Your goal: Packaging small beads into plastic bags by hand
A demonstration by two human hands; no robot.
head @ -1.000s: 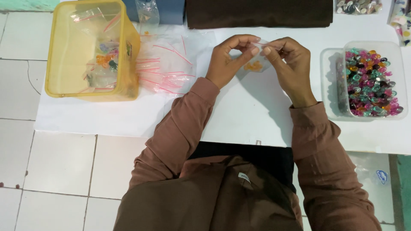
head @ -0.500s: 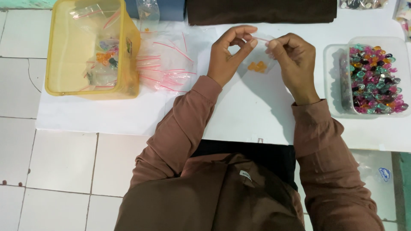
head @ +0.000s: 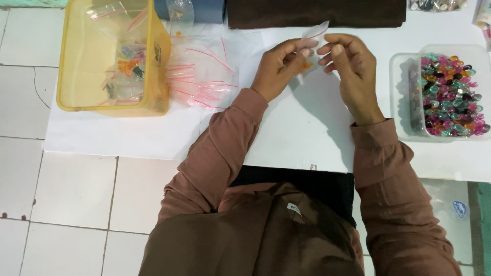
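— What are the hands doing up there?

— I'm seeing both of them meeting in the upper middle of the frame. The left hand [head: 279, 69] is pinching a small clear zip bag [head: 313, 38] with a pink strip along its mouth, and the right hand [head: 353, 66] is closing its fingertips on the same bag from the other side, so the two are clamped on it together. The bag is standing up above the fingers, over the white sheet [head: 307, 128].

— Anything inside it?

— I'm catching a bit of orange between the fingers, too hidden to say what it is.

— And around them?

— A clear tub [head: 481, 135] of coloured beads [head: 450, 94] is sitting at the right edge, well apart from the hands. A heap of empty zip bags [head: 204, 71] is lying to the left of the hands, just beside a yellow container [head: 66, 76] in the upper left that is holding more bags.
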